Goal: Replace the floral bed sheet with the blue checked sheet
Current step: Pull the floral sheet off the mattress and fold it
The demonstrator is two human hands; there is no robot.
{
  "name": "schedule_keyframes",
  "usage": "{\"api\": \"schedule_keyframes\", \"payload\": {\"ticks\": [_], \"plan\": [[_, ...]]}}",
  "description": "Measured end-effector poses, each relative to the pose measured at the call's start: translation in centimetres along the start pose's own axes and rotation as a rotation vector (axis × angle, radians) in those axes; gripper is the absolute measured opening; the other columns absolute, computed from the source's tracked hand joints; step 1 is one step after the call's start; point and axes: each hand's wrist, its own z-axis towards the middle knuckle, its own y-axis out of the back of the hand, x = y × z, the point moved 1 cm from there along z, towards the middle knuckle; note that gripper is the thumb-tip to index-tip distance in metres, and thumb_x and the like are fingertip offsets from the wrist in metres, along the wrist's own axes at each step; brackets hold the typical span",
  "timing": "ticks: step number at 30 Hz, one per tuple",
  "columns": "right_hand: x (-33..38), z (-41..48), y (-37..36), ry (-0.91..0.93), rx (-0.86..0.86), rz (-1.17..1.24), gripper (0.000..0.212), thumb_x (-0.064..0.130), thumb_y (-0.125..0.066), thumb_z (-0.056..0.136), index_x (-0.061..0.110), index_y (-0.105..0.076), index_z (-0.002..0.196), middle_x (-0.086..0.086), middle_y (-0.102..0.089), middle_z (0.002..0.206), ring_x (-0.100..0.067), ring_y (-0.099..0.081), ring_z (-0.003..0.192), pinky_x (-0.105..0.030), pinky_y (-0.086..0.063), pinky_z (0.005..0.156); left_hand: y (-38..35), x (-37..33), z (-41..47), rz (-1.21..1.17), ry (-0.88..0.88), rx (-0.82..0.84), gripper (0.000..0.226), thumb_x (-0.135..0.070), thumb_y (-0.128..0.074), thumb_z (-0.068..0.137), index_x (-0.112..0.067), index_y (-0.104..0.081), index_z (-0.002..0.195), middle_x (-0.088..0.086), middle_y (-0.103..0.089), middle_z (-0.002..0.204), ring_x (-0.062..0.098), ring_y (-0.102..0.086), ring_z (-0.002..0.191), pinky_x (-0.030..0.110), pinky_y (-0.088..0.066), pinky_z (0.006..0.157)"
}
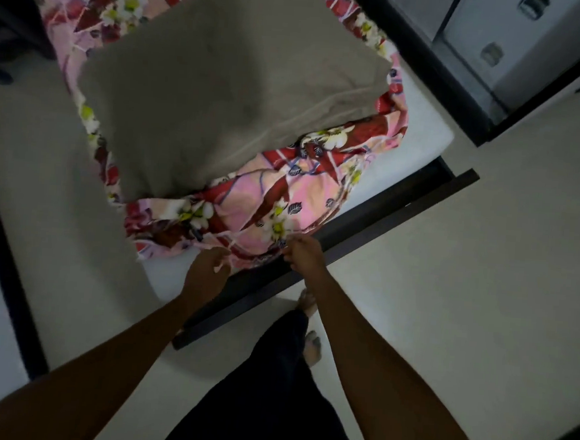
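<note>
The floral sheet [273, 198], pink and red with white flowers, lies bunched on the white mattress [422, 126], pulled off its near corner and sides. A grey folded blanket [222, 91] rests on top of the sheet. My left hand [209, 269] grips the sheet's near edge. My right hand [302, 251] pinches the same edge a little to the right. Both hands sit at the bed's foot, above the black frame [349, 231]. No blue checked sheet is in view.
The black bed frame runs along the near side and the left side [7, 268]. A grey metal cabinet [520, 47] stands at the top right. My feet [308, 324] stand on the pale floor [465, 300] beside the bed's foot.
</note>
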Motion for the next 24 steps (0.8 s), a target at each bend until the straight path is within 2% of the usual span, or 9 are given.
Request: {"api": "schedule_keyframes", "payload": {"ticks": [3, 5, 9, 11, 14, 17, 20, 22, 24], "plan": [[-2.0, -2.8, -5.0, 0.015, 0.067, -0.054, 0.017, 0.014, -0.055, 0.094, 0.017, -0.062, 0.079, -0.006, -0.062, 0.072, -0.015, -0.056, 0.059, -0.024, -0.042, 0.053, 3.9, 4.5, -3.1, 0.004, 0.065, -0.024, 0.023, -0.008, -0.062, 0.093, -0.007, -0.063, 0.117, 0.013, -0.062, 0.115, 0.027, -0.059, 0.106, 0.034, -0.046, 0.091], [-3.3, -3.7, -8.4, 0.029, 0.107, -0.125, 0.016, 0.016, -0.055, 0.092, 0.016, -0.061, 0.077, -0.01, -0.062, 0.075, -0.02, -0.057, 0.065, -0.03, -0.044, 0.058, 6.5, 6.9, -4.5, 0.002, 0.094, -0.057, 0.021, -0.009, -0.063, 0.093, -0.011, -0.064, 0.114, 0.012, -0.063, 0.113, 0.027, -0.06, 0.104, 0.036, -0.047, 0.09], [-6.7, -2.9, -15.0, 0.054, 0.161, -0.324, 0.019, 0.042, -0.054, 0.081, 0.027, -0.062, 0.074, -0.006, -0.068, 0.083, -0.031, -0.066, 0.081, -0.047, -0.054, 0.078, 11.0, 11.5, -5.9, -0.021, 0.171, -0.11, 0.019, -0.008, -0.063, 0.091, -0.013, -0.067, 0.11, 0.01, -0.064, 0.111, 0.025, -0.062, 0.099, 0.034, -0.048, 0.088], [-6.5, -3.7, -18.3, 0.074, 0.189, -0.391, 0.016, 0.038, -0.057, 0.086, 0.028, -0.064, 0.075, -0.005, -0.069, 0.086, -0.031, -0.067, 0.086, -0.046, -0.054, 0.081, 12.9, 13.9, -5.9, -0.017, 0.192, -0.115, 0.02, -0.006, -0.062, 0.09, -0.011, -0.068, 0.108, 0.009, -0.065, 0.111, 0.024, -0.062, 0.099, 0.033, -0.047, 0.09], [-5.0, -4.6, -23.7, 0.076, 0.225, -0.435, 0.016, 0.024, -0.058, 0.095, 0.014, -0.067, 0.087, -0.007, -0.07, 0.087, -0.027, -0.068, 0.086, -0.041, -0.054, 0.083, 15.9, 17.7, -4.5, -0.034, 0.201, -0.114, 0.02, -0.005, -0.063, 0.089, -0.012, -0.069, 0.106, 0.007, -0.067, 0.109, 0.022, -0.064, 0.097, 0.027, -0.045, 0.087], [-4.1, -2.3, -30.9, 0.081, 0.193, -0.447, 0.013, 0.023, -0.061, 0.09, 0.027, -0.065, 0.079, 0.003, -0.07, 0.078, -0.023, -0.07, 0.085, -0.044, -0.056, 0.087, 19.3, 22.1, -0.9, -0.088, 0.193, -0.107, 0.021, -0.002, -0.062, 0.088, -0.01, -0.071, 0.106, 0.002, -0.065, 0.105, 0.015, -0.06, 0.093, 0.02, -0.041, 0.084], [-3.7, 1.8, -38.0, 0.159, 0.135, -0.519, 0.01, 0.027, -0.057, 0.081, 0.031, -0.066, 0.082, 0.006, -0.067, 0.092, -0.021, -0.066, 0.091, -0.044, -0.054, 0.09, 22.8, 26.0, 4.0, -0.15, 0.145, -0.067, 0.02, -0.001, -0.062, 0.089, -0.013, -0.071, 0.102, 0.001, -0.064, 0.102, 0.013, -0.058, 0.091, 0.018, -0.039, 0.081], [-2.9, 5.1, -44.0, 0.168, 0.076, -0.577, 0.02, 0.028, -0.056, 0.081, 0.023, -0.071, 0.092, -0.001, -0.069, 0.095, -0.02, -0.063, 0.089, -0.039, -0.051, 0.085, 26.5, 30.2, 8.2, -0.168, 0.12, -0.019, 0.021, 0.0, -0.062, 0.088, -0.018, -0.069, 0.096, 0.004, -0.066, 0.099, 0.016, -0.06, 0.09, 0.022, -0.041, 0.081], [-0.5, 6.6, -48.9, 0.179, 0.039, -0.629, 0.017, 0.025, -0.06, 0.087, 0.015, -0.073, 0.092, -0.007, -0.072, 0.089, -0.022, -0.064, 0.082, -0.036, -0.05, 0.076, 31.0, 33.9, 11.9, -0.13, 0.081, 0.029, 0.021, -0.001, -0.062, 0.088, -0.021, -0.068, 0.093, 0.007, -0.068, 0.1, 0.019, -0.062, 0.092, 0.024, -0.044, 0.083]]}}
